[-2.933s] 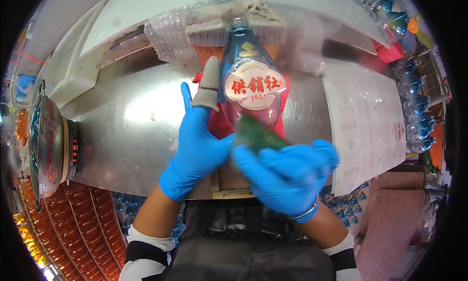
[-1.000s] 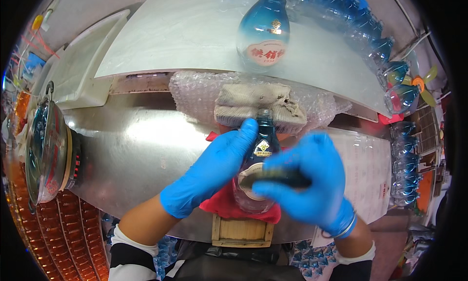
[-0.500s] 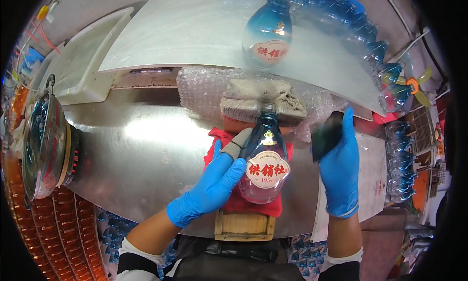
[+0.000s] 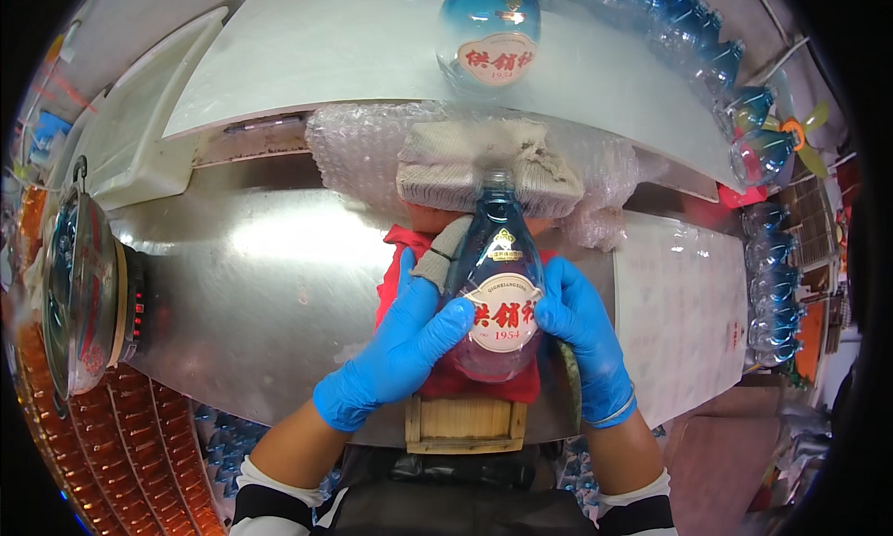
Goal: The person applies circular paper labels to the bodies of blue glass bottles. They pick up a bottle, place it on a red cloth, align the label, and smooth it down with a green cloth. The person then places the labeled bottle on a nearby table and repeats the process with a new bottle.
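A glass bottle (image 4: pixel 493 341), blue at the neck and fading to clear below, leans back on a red cloth (image 4: pixel 395 243). A cream label with red print is on its front. My left hand (image 4: pixel 400 350), blue-gloved with a grey knit cover on one fingertip, grips its left side, thumb beside the label. My right hand (image 4: pixel 581 331), also gloved, closes on the right side, its thumb at the label's right edge. A thin dark green flat piece (image 4: pixel 569 387) sticks out under the right palm. A wooden block (image 4: pixel 465 426) supports the cloth's near end.
Behind the bottle's neck lies a folded grey cloth pad (image 4: pixel 437 164) on bubble wrap (image 4: pixel 349 154). Another labelled bottle (image 4: pixel 484 24) stands on the white board (image 4: pixel 307 61). A round dial scale (image 4: pixel 88 285) stands left. Blue bottles (image 4: pixel 772 285) line the right; a label sheet (image 4: pixel 684 313) lies nearby.
My right hand has moved left and down from beside the bottle onto its right side. The dark green piece has swung down below the palm. My left hand keeps its grip.
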